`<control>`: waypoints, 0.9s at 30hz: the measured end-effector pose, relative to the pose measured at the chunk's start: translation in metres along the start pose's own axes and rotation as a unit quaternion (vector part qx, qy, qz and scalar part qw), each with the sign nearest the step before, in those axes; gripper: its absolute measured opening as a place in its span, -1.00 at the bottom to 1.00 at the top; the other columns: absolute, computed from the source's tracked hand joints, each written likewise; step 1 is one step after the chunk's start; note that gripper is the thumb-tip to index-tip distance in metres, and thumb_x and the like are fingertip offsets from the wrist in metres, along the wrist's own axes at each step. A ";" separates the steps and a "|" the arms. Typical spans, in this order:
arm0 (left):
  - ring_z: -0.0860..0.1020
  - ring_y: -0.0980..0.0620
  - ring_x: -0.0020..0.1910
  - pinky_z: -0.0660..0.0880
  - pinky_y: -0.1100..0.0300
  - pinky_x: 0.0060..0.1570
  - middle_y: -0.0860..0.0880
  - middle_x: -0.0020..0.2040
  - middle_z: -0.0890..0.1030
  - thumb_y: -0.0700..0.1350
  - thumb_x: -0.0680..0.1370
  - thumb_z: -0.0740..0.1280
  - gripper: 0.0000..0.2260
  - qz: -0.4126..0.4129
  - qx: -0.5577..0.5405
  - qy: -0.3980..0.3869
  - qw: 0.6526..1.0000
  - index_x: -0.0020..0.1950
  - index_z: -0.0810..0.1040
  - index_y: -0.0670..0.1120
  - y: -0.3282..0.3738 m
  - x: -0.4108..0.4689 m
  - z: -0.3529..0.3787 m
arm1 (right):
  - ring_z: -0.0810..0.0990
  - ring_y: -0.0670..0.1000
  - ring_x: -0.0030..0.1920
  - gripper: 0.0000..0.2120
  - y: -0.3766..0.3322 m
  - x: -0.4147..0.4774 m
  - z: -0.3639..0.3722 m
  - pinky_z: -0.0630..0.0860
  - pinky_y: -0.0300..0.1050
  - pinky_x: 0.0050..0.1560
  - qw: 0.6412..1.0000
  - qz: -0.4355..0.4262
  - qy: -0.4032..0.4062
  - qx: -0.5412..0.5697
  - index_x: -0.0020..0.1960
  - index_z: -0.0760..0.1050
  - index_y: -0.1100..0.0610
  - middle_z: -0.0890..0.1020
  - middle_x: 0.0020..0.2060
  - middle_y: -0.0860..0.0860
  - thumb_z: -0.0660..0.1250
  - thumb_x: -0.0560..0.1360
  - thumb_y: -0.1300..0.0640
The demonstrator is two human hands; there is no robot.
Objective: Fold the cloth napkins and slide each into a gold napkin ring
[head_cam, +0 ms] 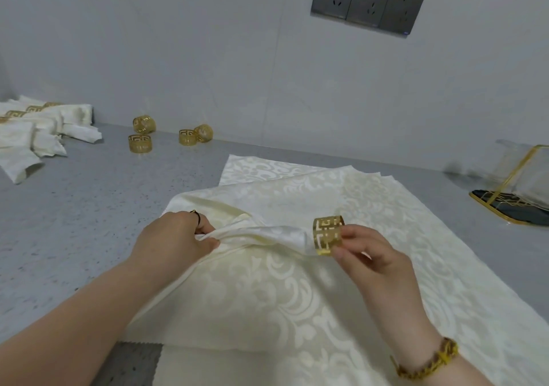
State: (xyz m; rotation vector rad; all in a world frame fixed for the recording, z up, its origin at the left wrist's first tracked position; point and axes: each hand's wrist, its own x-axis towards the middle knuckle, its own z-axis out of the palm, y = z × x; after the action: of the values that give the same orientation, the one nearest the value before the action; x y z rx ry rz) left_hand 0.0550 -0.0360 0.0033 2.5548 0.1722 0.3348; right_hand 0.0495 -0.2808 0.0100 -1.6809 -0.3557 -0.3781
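Observation:
A cream damask napkin (279,235) is gathered into a narrow roll above a stack of flat napkins (297,296). My left hand (175,237) pinches the bunched cloth at the roll's left end. My right hand (368,255) holds a gold cut-out napkin ring (326,235) by its rim, and the roll's right tip sits just inside the ring. The napkin's free part trails down toward the lower left over the stack.
Several loose gold rings (142,134) stand at the back by the wall. A pile of ringed napkins (38,136) lies at the far left. A gold-framed clear holder (523,183) sits at the right edge. The counter (74,222) is grey speckled stone.

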 end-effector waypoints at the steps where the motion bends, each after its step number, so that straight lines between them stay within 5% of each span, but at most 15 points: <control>1: 0.51 0.08 -0.11 0.39 0.22 -0.10 0.11 -0.16 0.58 -0.02 0.47 0.35 -0.79 -0.003 0.000 -0.001 1.000 -0.31 0.39 0.17 0.001 0.000 0.000 | 0.57 -0.29 -0.09 -0.88 0.000 -0.008 0.004 0.46 -0.47 -0.07 1.000 -0.016 0.005 -0.015 -0.40 0.61 -0.10 0.61 -0.15 -0.25 0.47 0.21 0.12; 4: 0.49 0.09 -0.11 0.34 0.23 -0.12 0.15 -0.20 0.53 -0.03 0.47 0.35 -0.77 -0.008 -0.005 -0.006 1.000 -0.32 0.37 0.18 0.002 -0.002 -0.002 | 0.53 -0.27 0.00 -0.93 0.005 -0.018 0.017 0.43 -0.46 0.04 0.999 -0.010 0.004 -0.047 -0.38 0.57 -0.28 0.51 -0.09 -0.39 0.35 0.16 -0.11; 9: 0.52 0.08 -0.14 0.40 0.24 -0.18 0.12 -0.20 0.58 -0.05 0.46 0.36 -0.82 -0.010 -0.034 -0.008 0.999 -0.31 0.45 0.14 0.004 -0.008 -0.003 | 0.53 -0.29 -0.07 -0.59 0.005 -0.006 0.032 0.41 -0.52 -0.02 0.998 -0.008 0.028 -0.062 -0.41 0.52 -0.11 0.39 0.03 -0.23 0.41 0.35 0.40; 13: 0.54 0.12 -0.17 0.43 0.23 -0.15 0.11 -0.21 0.60 -0.07 0.45 0.37 -0.92 -0.006 -0.054 -0.021 0.998 -0.24 0.54 0.07 0.004 -0.009 -0.004 | 0.57 -0.13 -0.07 -0.63 0.004 -0.002 0.045 0.42 -0.51 -0.05 0.999 0.008 0.002 -0.047 -0.39 0.51 -0.06 0.41 0.04 -0.22 0.39 0.37 0.40; 21: 0.52 0.23 -0.15 0.43 0.34 -0.13 0.20 -0.18 0.58 -0.04 0.45 0.37 -0.93 0.028 -0.067 -0.043 0.996 -0.22 0.53 0.11 0.009 -0.014 -0.006 | 0.51 -0.40 -0.14 -0.67 0.006 0.008 0.055 0.42 -0.53 -0.06 0.999 0.016 -0.024 -0.030 -0.37 0.50 0.00 0.44 0.01 -0.18 0.38 0.38 0.40; 27: 0.45 0.39 -0.28 0.35 0.53 -0.23 0.30 -0.25 0.50 0.01 0.45 0.35 -0.95 0.088 -0.034 -0.069 0.993 -0.17 0.53 0.18 0.014 -0.020 -0.004 | 0.55 -0.21 -0.08 -0.73 0.012 0.009 0.047 0.45 -0.46 -0.06 0.998 0.032 -0.023 -0.045 -0.32 0.51 0.01 0.54 -0.13 -0.21 0.40 0.36 0.36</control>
State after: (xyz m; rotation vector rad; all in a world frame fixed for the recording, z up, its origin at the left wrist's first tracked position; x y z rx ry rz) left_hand 0.0351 -0.0499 0.0102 2.5209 -0.1158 0.2242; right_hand 0.0646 -0.2360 -0.0026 -1.7862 -0.3220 -0.3118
